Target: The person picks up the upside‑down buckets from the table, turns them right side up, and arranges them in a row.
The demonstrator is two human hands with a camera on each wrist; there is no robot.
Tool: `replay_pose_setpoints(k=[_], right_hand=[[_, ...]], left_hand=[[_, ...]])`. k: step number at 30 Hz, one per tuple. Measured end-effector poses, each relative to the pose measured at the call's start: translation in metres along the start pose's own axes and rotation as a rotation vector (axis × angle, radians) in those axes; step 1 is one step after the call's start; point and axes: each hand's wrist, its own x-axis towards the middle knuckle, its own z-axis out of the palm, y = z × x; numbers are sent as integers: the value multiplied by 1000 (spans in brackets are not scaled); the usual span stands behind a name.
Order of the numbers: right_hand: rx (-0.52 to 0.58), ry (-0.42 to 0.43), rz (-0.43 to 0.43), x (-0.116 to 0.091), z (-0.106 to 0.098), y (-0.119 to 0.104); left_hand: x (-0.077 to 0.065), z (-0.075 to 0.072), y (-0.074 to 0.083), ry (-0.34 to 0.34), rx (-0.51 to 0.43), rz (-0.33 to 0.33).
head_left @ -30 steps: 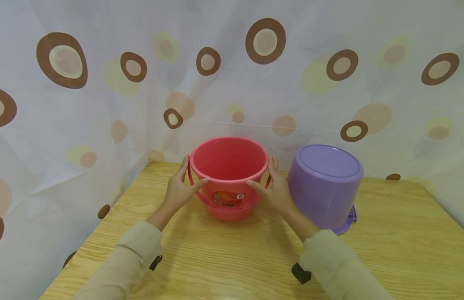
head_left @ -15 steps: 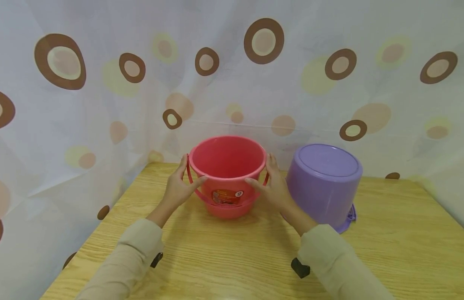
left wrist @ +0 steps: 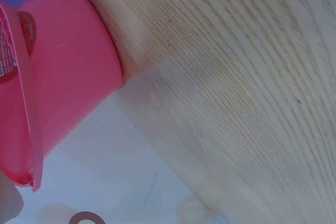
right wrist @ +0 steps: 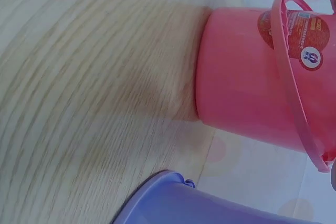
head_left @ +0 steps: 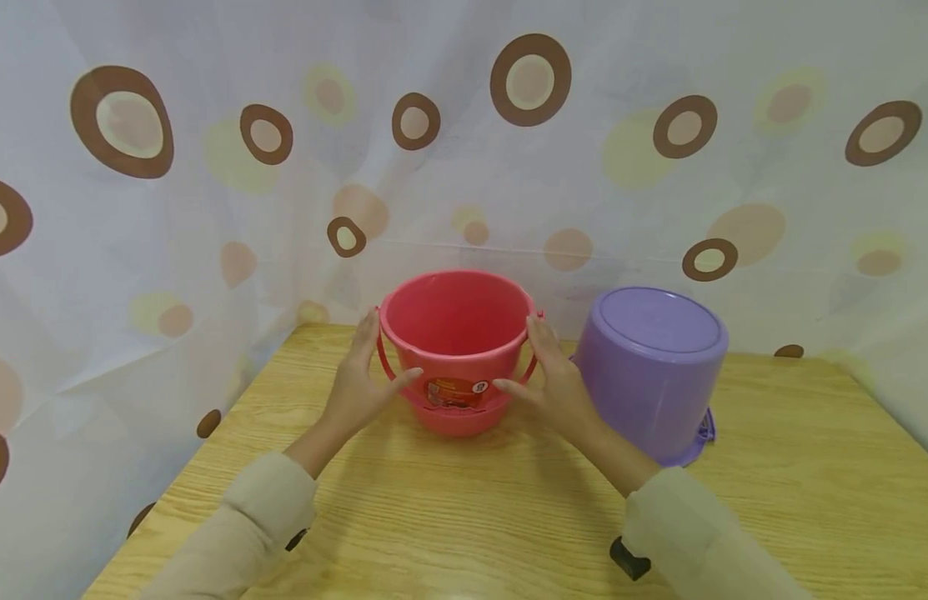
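Note:
A red bucket [head_left: 464,421] stands upright on the wooden table, its mouth facing up and its handle hanging down across the front label. At the bucket's left side is my left hand [head_left: 358,392], fingers straight along the rim and thumb spread away below it. On the opposite side my right hand [head_left: 561,387] lies with straight fingers touching the rim and its thumb apart from the wall. In the right wrist view the bucket's handle [right wrist: 289,72] crosses the label. Only a fingertip of my left hand [left wrist: 9,203] shows in the left wrist view.
A purple bucket [head_left: 651,392] stands upside down just right of the red one, close to my right forearm. Behind the wooden table [head_left: 448,517] hangs a white curtain [head_left: 464,183] with brown rings, which also runs along the left side.
Both thumbs have come off the red bucket's front rim and dropped lower, and the hands have loosened. The red bucket stays nearly in place; the purple one has not moved.

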Motion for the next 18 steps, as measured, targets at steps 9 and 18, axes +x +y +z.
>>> replay_pose_setpoints(k=[9, 18], right_hand=[[-43, -16, -93, -23, -15, 1], [-153, -122, -123, -50, -29, 7]], left_hand=[[-16, 0, 1, 31, 158, 231], [-28, 4, 2, 70, 252, 448]])
